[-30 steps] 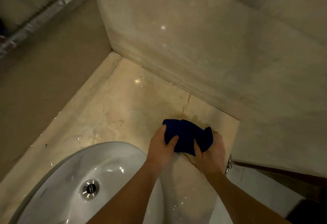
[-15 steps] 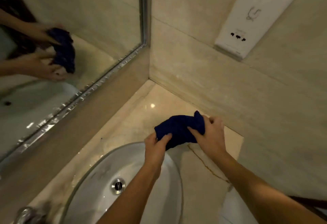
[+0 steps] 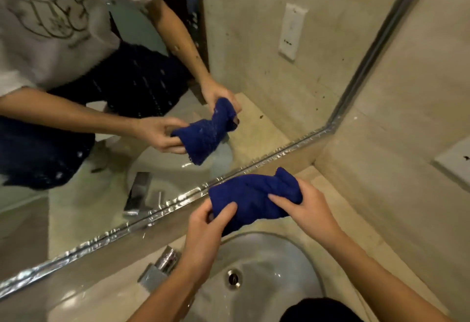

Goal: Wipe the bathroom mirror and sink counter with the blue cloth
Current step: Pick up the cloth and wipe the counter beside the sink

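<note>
Above the sink (image 3: pixel 292 265), both hands grip the blue cloth (image 3: pixel 251 199).

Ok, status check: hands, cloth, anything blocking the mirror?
Left hand and right hand both grip blue cloth, bunched, above sink. Off mirror. Nothing blocking.

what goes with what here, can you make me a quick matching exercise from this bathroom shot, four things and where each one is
Things:
1. blue cloth
2. drain
3. faucet
4. wall plate

Places:
A. at the bottom of the sink basin
B. on the tiled wall at the right edge of the view
C. held between the left hand and right hand, above the basin's far rim
D. on the counter behind the basin, below the mirror

Pairs: 1-C, 2-A, 3-D, 4-B
</note>
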Available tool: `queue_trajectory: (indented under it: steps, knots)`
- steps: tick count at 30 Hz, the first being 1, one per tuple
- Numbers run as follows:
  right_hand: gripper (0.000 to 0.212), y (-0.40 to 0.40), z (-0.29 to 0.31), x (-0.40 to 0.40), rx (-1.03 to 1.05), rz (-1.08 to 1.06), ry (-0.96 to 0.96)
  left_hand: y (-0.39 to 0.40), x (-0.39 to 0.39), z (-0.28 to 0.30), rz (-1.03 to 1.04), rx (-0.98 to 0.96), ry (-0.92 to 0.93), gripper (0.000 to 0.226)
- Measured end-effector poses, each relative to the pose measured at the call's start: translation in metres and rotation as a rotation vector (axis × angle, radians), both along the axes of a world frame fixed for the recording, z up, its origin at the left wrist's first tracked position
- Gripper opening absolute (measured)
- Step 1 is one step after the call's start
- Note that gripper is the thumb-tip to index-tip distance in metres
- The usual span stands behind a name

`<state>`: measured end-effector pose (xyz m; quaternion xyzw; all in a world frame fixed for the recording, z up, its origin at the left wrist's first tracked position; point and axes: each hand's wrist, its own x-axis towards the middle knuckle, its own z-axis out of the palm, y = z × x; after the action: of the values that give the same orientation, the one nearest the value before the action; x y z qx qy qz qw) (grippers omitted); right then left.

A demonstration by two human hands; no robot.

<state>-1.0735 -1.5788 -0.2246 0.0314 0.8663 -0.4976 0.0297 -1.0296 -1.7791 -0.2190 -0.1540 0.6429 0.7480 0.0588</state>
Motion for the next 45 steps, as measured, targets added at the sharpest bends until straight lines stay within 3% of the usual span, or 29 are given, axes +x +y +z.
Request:
queue_trajectory:
  steps: [3,6,12,17,21,26,29,32,35,39,42,45]
  knots:
    - [0.036,-0.027,0.041,-0.003,-0.179,-0.011,0.129,-0.017,-0.001,0.033,0.091,-0.01,0.123,0.019]
    - [0.037,-0.048,0.087,0.0,-0.367,-0.018,0.155,-0.032,-0.001,0.074,0.141,0.013,0.209,0.024]
    - [0.046,-0.065,0.196,0.012,-0.298,-0.038,0.141,-0.056,0.015,0.182,0.129,0.041,0.292,0.046]
    - [0.047,-0.073,0.296,0.019,-0.576,0.01,0.144,-0.063,0.017,0.285,0.08,0.123,0.349,0.048]
    - [0.074,-0.068,0.366,0.008,-0.622,-0.046,0.231,-0.061,0.003,0.353,0.03,0.227,0.34,0.072]
    - [0.069,-0.056,0.439,-0.004,-0.722,-0.039,0.347,-0.054,-0.014,0.424,-0.015,0.165,0.483,0.036]
    - [0.067,-0.05,0.483,-0.002,-0.783,-0.039,0.377,-0.042,-0.023,0.461,0.008,0.151,0.565,0.043]
    - [0.07,-0.045,0.523,0.001,-0.668,-0.1,0.434,-0.029,-0.028,0.495,-0.002,0.211,0.569,0.044]
    - [0.055,-0.04,0.56,0.0,-0.577,-0.173,0.554,-0.024,-0.032,0.534,-0.035,0.264,0.525,0.038]
    - [0.032,-0.042,0.608,-0.006,-0.497,-0.183,0.677,-0.026,-0.042,0.597,0.021,0.028,0.596,0.024]
    - [0.027,-0.05,0.643,-0.008,-0.478,-0.203,0.767,-0.027,-0.045,0.637,0.095,-0.071,0.688,0.018]
    - [0.027,-0.058,0.672,-0.009,-0.493,-0.226,0.858,-0.029,-0.047,0.661,0.155,-0.147,0.782,0.026]
